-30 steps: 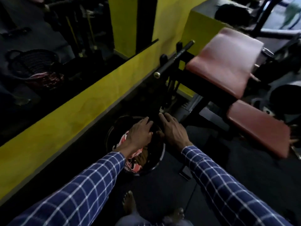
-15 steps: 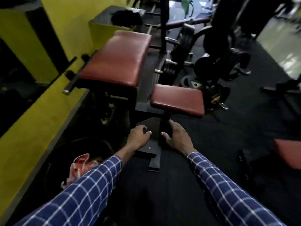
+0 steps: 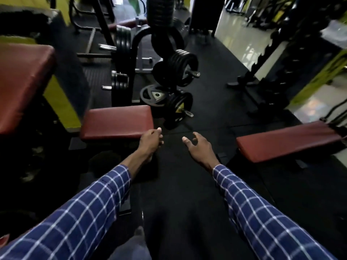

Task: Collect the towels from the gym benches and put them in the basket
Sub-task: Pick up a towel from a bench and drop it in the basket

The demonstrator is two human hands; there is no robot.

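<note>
My left hand (image 3: pixel 150 141) hangs loosely curled and holds nothing, just off the right end of a red bench seat (image 3: pixel 116 121). My right hand (image 3: pixel 197 146) is open with fingers spread, over the black floor between that seat and a second red bench (image 3: pixel 287 140) at the right. A larger red back pad (image 3: pixel 20 85) fills the left edge. No towel lies on any bench that I can see. The basket is out of view; only a sliver of pink cloth (image 3: pixel 4 239) shows at the bottom left corner.
A rack of black weight plates (image 3: pixel 174 76) stands straight ahead behind the seat. A dark dumbbell rack (image 3: pixel 281 72) stands at the right. Black rubber floor (image 3: pixel 178 184) stretches between the benches. A bright tiled walkway (image 3: pixel 238 38) lies beyond, at the upper right.
My view has swung right, away from the basket with the towel. Both hands left the basket and now hang over the floor. A second bench has come into view at the right.
</note>
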